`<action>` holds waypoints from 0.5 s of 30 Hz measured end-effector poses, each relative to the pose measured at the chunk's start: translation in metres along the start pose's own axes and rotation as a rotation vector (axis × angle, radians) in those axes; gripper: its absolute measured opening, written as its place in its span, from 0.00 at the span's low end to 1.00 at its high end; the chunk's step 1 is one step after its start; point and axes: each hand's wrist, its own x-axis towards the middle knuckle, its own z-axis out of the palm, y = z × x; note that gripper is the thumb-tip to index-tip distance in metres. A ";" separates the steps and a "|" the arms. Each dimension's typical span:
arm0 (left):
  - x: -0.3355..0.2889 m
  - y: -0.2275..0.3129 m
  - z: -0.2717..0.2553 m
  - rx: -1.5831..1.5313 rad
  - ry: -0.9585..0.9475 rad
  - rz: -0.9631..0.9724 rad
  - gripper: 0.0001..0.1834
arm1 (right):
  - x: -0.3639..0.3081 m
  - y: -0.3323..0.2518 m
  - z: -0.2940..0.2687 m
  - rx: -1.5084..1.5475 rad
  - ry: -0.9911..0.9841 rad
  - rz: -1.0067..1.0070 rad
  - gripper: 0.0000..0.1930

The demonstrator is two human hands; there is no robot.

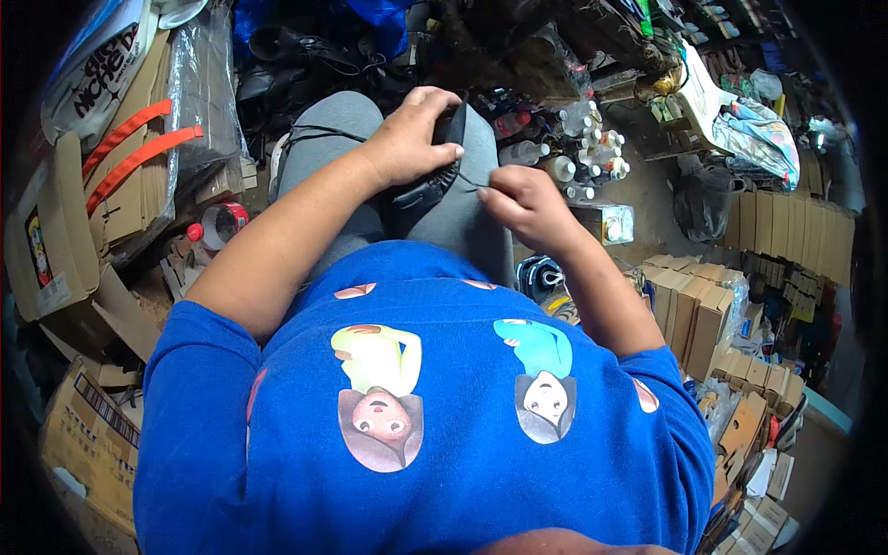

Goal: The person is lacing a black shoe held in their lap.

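Note:
A black shoe (427, 190) rests on its side over my lap, against the grey trousers (479, 217). My left hand (413, 139) grips its upper part, with the thumb pressed on the dark sole edge. From the shoe's side a thin black cord (469, 181) runs to my right hand (532, 205), whose fingers are closed in a pinch on it. More dark cord (319, 132) lies across my left knee. The inside of the shoe is hidden by my left hand and the angle.
Dark shoes (287, 79) are piled beyond my knees. Several bottles (587, 148) stand to the right of my legs, near a white chair (708, 97). Stacked cardboard boxes (698, 305) line the right side. At the left are an opened carton (55, 231) and plastic-wrapped cardboard (199, 88).

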 end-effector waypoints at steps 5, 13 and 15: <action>0.011 -0.007 -0.025 -0.260 -0.162 -0.133 0.30 | -0.013 -0.006 -0.015 0.243 0.128 0.106 0.08; 0.033 0.006 -0.052 -0.152 -0.403 -0.087 0.24 | 0.011 0.003 -0.001 -0.096 0.122 0.030 0.11; 0.033 0.006 -0.054 -0.172 -0.429 -0.095 0.22 | 0.012 0.004 0.000 -0.096 0.115 0.029 0.11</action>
